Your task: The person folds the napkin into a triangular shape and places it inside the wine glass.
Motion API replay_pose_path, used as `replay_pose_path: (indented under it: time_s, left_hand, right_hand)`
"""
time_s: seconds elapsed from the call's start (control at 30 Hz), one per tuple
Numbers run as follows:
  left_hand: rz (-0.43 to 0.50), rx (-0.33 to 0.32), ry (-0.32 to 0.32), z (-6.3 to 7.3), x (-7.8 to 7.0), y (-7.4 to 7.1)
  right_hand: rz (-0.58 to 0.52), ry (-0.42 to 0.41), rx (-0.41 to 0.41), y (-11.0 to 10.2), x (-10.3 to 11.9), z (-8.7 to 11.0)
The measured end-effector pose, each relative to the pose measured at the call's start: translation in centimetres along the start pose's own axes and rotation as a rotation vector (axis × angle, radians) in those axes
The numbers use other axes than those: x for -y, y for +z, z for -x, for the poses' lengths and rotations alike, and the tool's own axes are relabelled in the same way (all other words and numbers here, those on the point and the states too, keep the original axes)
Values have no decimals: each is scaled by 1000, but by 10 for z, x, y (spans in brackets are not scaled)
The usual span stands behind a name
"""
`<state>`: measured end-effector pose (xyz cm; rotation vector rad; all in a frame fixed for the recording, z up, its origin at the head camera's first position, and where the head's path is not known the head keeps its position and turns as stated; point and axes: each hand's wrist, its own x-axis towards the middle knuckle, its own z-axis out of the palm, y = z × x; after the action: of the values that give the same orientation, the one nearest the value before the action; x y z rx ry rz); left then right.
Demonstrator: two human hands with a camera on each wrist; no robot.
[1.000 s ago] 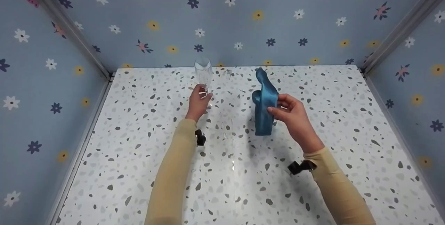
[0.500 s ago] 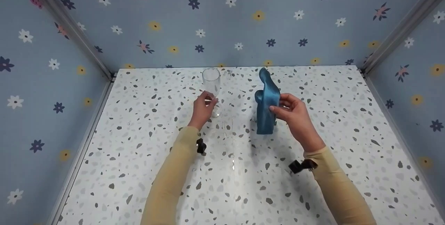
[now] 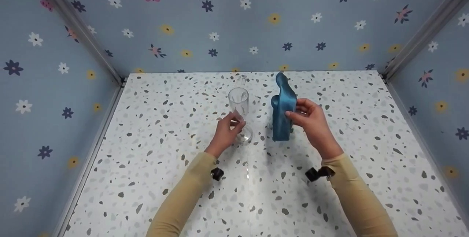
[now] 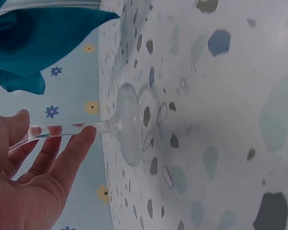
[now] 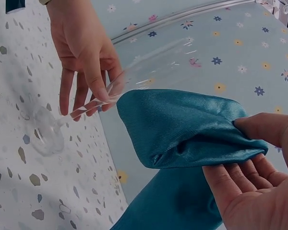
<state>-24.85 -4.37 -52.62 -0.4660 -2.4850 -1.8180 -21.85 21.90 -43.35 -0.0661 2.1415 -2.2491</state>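
A clear champagne flute (image 3: 239,97) stands upright near the middle of the table. My left hand (image 3: 227,132) pinches its stem between thumb and fingers. In the left wrist view the flute's round foot (image 4: 128,125) is at or just over the tabletop; I cannot tell whether it touches. Right of the flute, a folded strip of shiny teal satin cloth (image 3: 284,112) hangs from my right hand (image 3: 316,129), thumb on the near side and fingers behind. In the right wrist view the cloth (image 5: 182,127) has a creased, puffed fold, with the flute's bowl (image 5: 158,67) beyond it.
The speckled white table (image 3: 165,119) spreads around both hands. Blue flowered panels (image 3: 242,21) close it in at the back and both sides, joined by grey metal rails (image 3: 82,33). Small black wrist mounts (image 3: 318,173) sit on both sleeves.
My left hand has carried the flute nearer and to the right, towards the cloth, and the flute's rim has tipped into view. My right hand and the cloth have hardly moved.
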Motion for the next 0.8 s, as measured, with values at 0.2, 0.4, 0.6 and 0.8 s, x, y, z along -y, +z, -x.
replay_pose_path:
  time_s: [0.2,0.4,0.6,0.8]
  left_hand:
    - [69,89,81,32,-35,12]
    - [77,154,104,61,-60,16]
    - [89,210,59,73,-51,34]
    - [56,270,64,84,-34,56]
  right_hand:
    - [8,1,-10,1,0,-2]
    - [6,-8,-19,0,-2,-3]
    - [16,-19,-28,-1,-3,-6]
    - [22,-6,-20,4,-4,-8]
